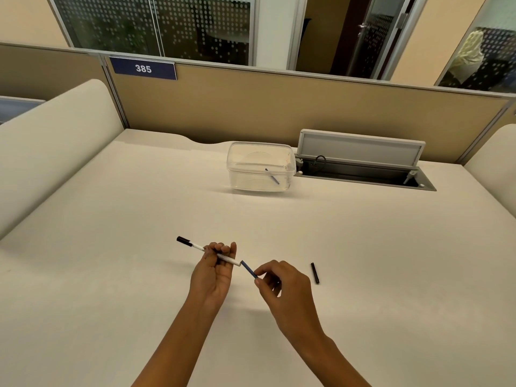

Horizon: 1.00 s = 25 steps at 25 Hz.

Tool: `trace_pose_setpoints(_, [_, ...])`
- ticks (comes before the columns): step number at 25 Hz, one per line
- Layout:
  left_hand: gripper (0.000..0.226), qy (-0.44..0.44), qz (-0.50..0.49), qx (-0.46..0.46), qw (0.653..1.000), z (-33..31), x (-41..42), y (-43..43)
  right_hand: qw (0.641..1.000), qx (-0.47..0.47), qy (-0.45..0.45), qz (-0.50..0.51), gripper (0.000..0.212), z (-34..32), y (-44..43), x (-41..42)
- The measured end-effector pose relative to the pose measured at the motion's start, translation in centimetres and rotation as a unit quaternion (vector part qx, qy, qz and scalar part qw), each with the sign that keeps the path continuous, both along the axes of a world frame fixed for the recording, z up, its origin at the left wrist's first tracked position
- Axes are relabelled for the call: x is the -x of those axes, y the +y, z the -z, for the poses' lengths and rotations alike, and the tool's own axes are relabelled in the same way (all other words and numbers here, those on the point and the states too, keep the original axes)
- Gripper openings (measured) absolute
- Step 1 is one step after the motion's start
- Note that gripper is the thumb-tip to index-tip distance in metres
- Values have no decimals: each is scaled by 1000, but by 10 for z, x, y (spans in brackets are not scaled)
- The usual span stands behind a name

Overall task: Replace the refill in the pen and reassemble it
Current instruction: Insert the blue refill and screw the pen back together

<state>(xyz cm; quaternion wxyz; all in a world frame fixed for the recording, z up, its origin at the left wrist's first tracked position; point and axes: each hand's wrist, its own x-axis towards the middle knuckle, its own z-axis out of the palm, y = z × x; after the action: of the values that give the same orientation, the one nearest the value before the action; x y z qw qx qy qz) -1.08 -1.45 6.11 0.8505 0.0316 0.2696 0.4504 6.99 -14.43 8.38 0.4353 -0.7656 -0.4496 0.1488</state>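
Observation:
My left hand [213, 272] grips a white pen barrel [233, 260] with a black end cap pointing up and left. A dark blue refill [248, 268] sticks out of the barrel's open right end. My right hand [282, 289] pinches the refill's outer end between thumb and forefinger. A small black pen part [315, 272] lies on the desk to the right of my right hand. Another refill [272, 175] lies inside a clear plastic box [245, 163] farther back.
The cream desk [111, 247] is bounded by a tan partition [279, 107] at the back and padded dividers [53, 152] at both sides. An open cable hatch [360, 166] with a raised lid sits at the back right beside the box.

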Motion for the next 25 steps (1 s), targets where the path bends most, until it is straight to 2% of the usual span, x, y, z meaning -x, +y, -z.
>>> trace_pose_setpoints(8, [30, 1, 4, 0, 1000, -2, 0, -2, 1000, 7, -28, -2, 8, -1, -1, 3])
trace_pose_setpoints(15, [31, 6, 10, -1, 1000, -6, -1, -6, 993, -6, -117, 3, 11, -4, -4, 3])
trace_pose_setpoints(20, [31, 0, 17, 8, 1000, -6, -2, -8, 990, -30, -140, -2, 10, -5, -3, 4])
trace_pose_setpoints(23, [30, -8, 29, 15, 999, -7, -3, -13, 991, -33, -126, -5, 10, -6, -2, 5])
trace_pose_setpoints(25, [29, -7, 36, 16, 999, -8, -3, -15, 997, -33, -73, 1, 13, -7, -1, 4])
